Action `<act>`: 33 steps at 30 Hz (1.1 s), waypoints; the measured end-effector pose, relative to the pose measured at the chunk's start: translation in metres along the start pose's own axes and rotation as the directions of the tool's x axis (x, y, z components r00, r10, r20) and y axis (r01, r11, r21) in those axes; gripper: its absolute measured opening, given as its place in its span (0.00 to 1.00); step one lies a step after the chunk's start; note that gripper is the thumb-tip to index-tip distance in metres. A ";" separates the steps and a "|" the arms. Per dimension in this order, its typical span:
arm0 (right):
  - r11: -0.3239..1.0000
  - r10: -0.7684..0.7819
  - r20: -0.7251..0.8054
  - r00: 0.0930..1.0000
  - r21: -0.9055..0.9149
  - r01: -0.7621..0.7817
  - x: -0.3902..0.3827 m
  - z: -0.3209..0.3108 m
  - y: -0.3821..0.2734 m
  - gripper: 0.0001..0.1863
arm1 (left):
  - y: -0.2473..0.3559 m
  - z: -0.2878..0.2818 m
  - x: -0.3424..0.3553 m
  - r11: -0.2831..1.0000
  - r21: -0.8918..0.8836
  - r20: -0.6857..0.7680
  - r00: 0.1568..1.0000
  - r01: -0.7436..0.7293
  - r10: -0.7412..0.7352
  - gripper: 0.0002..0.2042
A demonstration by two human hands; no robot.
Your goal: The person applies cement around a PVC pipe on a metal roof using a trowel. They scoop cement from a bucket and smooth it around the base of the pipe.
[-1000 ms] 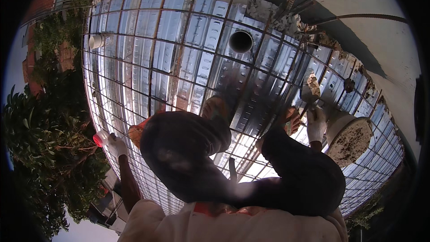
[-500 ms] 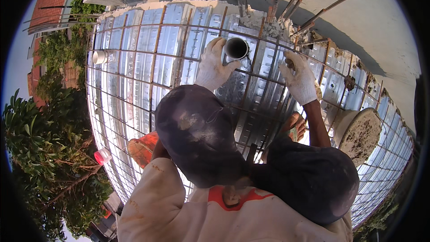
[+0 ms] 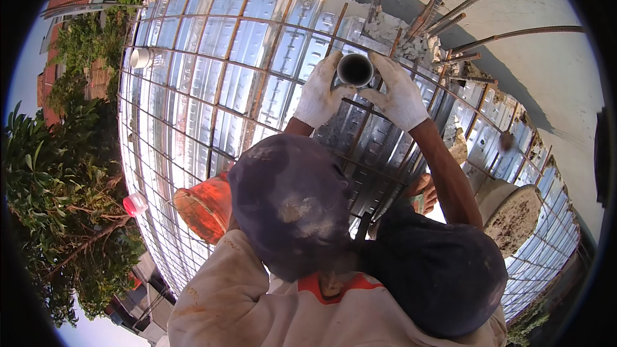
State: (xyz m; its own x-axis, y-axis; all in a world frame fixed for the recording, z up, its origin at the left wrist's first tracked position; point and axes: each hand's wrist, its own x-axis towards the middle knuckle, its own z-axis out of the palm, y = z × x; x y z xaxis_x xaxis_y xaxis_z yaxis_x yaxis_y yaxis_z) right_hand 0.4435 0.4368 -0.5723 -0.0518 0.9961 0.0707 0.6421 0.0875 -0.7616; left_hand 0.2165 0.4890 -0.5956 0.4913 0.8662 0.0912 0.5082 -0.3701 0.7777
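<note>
A short round upright pipe (image 3: 355,72), light-rimmed and dark inside, stands among the rebar mesh (image 3: 268,72) over corrugated metal decking (image 3: 226,45). My left hand (image 3: 319,92), in a white work glove, curves around the pipe's left side, thumb along its near edge. From the right, my right hand (image 3: 398,93), also gloved, closes on the opposite side. Both thumbs point toward each other below the rim. The pipe's lower part is hidden from view.
Rebar ends (image 3: 440,0) jut from broken concrete by the wall at far right. A bucket of grey mortar (image 3: 514,222) sits at right, an orange bucket (image 3: 204,209) at left. Along the left edge are a white pipe stub (image 3: 141,58) and a red-and-white one (image 3: 135,204).
My right hand has moved left and taken hold of the pipe's right side. My left hand stays at the pipe. The whole view has shifted slightly.
</note>
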 end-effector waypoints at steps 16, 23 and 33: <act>0.998 -0.041 0.098 0.994 -0.050 0.046 0.024 -0.009 0.008 0.32 | 0.007 0.002 0.020 0.995 0.087 -0.014 0.999 -0.047 0.049 0.38; 0.993 -0.014 0.100 0.995 -0.115 0.025 0.022 -0.014 0.002 0.31 | 0.012 -0.004 0.022 0.982 0.171 0.020 0.997 -0.079 0.076 0.36; 0.931 0.363 -0.223 0.904 0.116 -0.345 -0.097 -0.039 0.017 0.26 | 0.030 -0.017 0.023 0.965 0.261 0.078 0.997 -0.011 -0.010 0.39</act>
State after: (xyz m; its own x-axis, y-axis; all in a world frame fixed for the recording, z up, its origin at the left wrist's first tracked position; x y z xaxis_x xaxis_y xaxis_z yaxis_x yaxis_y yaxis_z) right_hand 0.4892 0.3414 -0.5667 0.3573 0.9314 -0.0689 0.5271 -0.2620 -0.8084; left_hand 0.2307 0.5033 -0.5600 0.5402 0.8408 0.0344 0.6695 -0.4542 0.5878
